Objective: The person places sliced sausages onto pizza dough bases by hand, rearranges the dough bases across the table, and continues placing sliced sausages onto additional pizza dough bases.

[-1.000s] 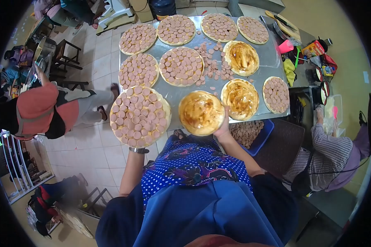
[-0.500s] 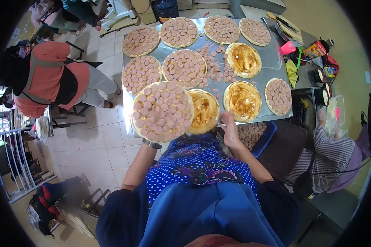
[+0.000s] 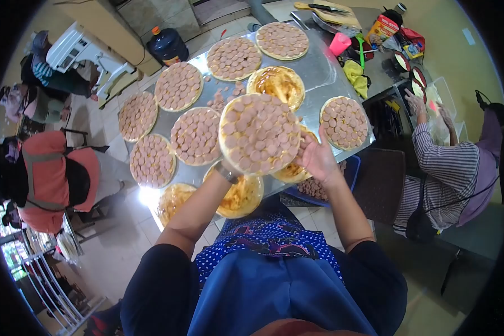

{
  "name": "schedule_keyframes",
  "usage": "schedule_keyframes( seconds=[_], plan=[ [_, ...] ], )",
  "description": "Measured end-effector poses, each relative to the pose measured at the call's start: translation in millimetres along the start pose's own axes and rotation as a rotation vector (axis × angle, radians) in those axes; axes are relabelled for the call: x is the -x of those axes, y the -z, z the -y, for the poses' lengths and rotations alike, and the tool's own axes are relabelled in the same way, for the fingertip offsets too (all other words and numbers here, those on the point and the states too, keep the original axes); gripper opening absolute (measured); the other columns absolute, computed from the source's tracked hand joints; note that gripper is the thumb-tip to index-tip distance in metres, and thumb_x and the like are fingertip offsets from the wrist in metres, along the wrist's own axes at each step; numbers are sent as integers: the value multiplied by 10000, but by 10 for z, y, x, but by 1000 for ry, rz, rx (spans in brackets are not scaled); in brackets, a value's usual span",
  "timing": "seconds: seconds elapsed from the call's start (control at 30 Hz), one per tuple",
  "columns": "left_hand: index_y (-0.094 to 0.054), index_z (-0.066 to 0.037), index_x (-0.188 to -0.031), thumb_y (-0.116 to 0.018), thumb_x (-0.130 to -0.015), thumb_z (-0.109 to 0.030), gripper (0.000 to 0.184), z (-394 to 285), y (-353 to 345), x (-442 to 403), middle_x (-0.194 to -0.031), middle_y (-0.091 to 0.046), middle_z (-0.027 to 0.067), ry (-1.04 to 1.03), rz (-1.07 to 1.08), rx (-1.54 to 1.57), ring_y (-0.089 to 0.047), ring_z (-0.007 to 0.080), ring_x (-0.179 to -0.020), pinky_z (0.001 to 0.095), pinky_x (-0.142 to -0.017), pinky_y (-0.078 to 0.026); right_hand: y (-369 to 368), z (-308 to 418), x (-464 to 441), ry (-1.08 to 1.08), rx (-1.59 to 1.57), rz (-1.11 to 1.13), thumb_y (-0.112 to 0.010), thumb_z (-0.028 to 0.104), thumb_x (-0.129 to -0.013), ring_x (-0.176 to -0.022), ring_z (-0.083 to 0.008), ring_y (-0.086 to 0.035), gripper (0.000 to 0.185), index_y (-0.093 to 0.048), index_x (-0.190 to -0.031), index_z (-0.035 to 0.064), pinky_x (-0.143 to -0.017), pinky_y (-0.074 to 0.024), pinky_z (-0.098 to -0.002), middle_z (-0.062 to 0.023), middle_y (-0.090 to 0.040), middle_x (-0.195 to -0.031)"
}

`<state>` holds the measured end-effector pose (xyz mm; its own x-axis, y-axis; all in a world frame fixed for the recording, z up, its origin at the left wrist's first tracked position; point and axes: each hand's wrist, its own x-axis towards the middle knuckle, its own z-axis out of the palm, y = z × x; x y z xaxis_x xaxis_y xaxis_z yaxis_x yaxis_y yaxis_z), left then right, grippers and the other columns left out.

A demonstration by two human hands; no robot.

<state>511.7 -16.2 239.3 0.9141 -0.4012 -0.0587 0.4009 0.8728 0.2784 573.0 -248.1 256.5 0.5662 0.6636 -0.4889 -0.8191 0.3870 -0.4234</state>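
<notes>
A round pizza (image 3: 260, 134) covered with pinkish sausage slices is raised above the metal table (image 3: 313, 120). My left hand (image 3: 227, 169), a watch at its wrist, carries it from below, with the fingers hidden under the base. At the pizza's right rim is my right hand (image 3: 318, 158), palm partly showing and fingers apart; whether it touches the rim I cannot tell. Beneath and around lie bases with glossy orange-brown sauce, one sauced base (image 3: 239, 197) beside my left forearm and another sauced base (image 3: 277, 87) behind the raised pizza. A sausage-topped pizza (image 3: 344, 123) rests at the right.
Several topped pizzas (image 3: 196, 136) fill the table's left and far side, with loose sausage slices (image 3: 221, 99) between. A blue crate (image 3: 353, 173) of slices stands below the near edge. A person in stripes (image 3: 451, 154) works at the right; another in orange (image 3: 50, 179) is at the left.
The raised pizza has moved right and up in view, over the table's middle. My right hand has risen beside its rim. The view has turned, showing more of the table's left end.
</notes>
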Motion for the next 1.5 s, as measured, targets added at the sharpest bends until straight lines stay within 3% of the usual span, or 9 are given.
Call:
schedule_keyframes(
  seconds=[0.03,0.17,0.33,0.53,0.83,1.13,1.3,1.33,1.5],
  plan=[
    [-246,-91,-1424,-291,-975,-319,505,-59,-71,-222,-1454,-307,95,2,172,164,-355,256,-1297,395,-1069,-321,80,185,-33,46,6,-32,-235,682,-884,-1081,-263,-557,771,-407,-1274,39,-921,-436,-447,-137,-567,-1188],
    [-282,-41,-1400,-303,-981,-353,523,-172,-165,-1054,-1432,-338,133,32,-122,-176,-351,285,-1299,419,-1073,-318,431,1002,-266,207,105,-147,-277,676,-883,-1109,-248,-525,766,-454,-1256,32,-973,-375,-423,-114,-573,-1188],
    [-244,-65,-1426,-210,-891,-662,802,-113,204,-1957,-1460,-287,139,102,-164,61,-290,313,-1329,473,-1109,-205,884,2006,-718,270,373,-290,-288,696,-865,-1168,-226,-509,828,-425,-1297,3,-987,-382,-378,-116,-542,-1252],
    [-208,-96,-1442,-153,-814,-765,919,-5,453,-2682,-1487,-223,140,132,-154,43,-230,329,-1358,545,-1098,-159,1313,2795,-1367,242,535,-427,-256,684,-882,-1163,-223,-510,838,-443,-1304,-15,-971,-397,-350,-125,-534,-1273],
    [-184,-112,-1450,-158,-819,-762,907,210,608,-3058,-1490,-212,134,50,-172,105,-210,334,-1365,550,-1097,-153,1663,3037,-1914,293,572,-583,-297,640,-901,-1014,-214,-599,804,-541,-1178,-74,-888,-459,-307,-150,-619,-1126],
    [-101,-89,-1459,-214,-836,-741,908,265,528,-2964,-1506,-128,161,66,-292,135,-116,346,-1388,553,-1107,-31,1661,2963,-1894,270,800,-686,-268,681,-882,-1157,-238,-482,809,-533,-1230,0,-991,-347,-345,-144,-541,-1242],
    [-2,-104,-1464,-267,-829,-741,938,269,309,-2770,-1522,42,159,90,-330,17,89,302,-1401,549,-1089,73,1715,2932,-1930,572,1145,-754,-340,672,-872,-1166,-234,-463,766,-565,-1205,19,-1003,-319,-329,-155,-542,-1226],
    [46,-115,-1462,-291,-827,-738,951,258,285,-2723,-1519,91,158,103,-311,-10,136,293,-1395,544,-1087,81,1646,2858,-1915,672,1095,-794,-401,627,-881,-1041,-192,-540,689,-597,-1147,22,-898,-402,-295,-130,-600,-1113],
    [36,-95,-1460,-333,-820,-733,976,202,179,-2442,-1520,56,171,106,-409,15,75,293,-1405,538,-1099,26,1047,2140,-1466,589,1000,-651,-485,468,-916,-692,-111,-595,439,-623,-951,53,-601,-454,-226,-30,-632,-831]
  ],
)
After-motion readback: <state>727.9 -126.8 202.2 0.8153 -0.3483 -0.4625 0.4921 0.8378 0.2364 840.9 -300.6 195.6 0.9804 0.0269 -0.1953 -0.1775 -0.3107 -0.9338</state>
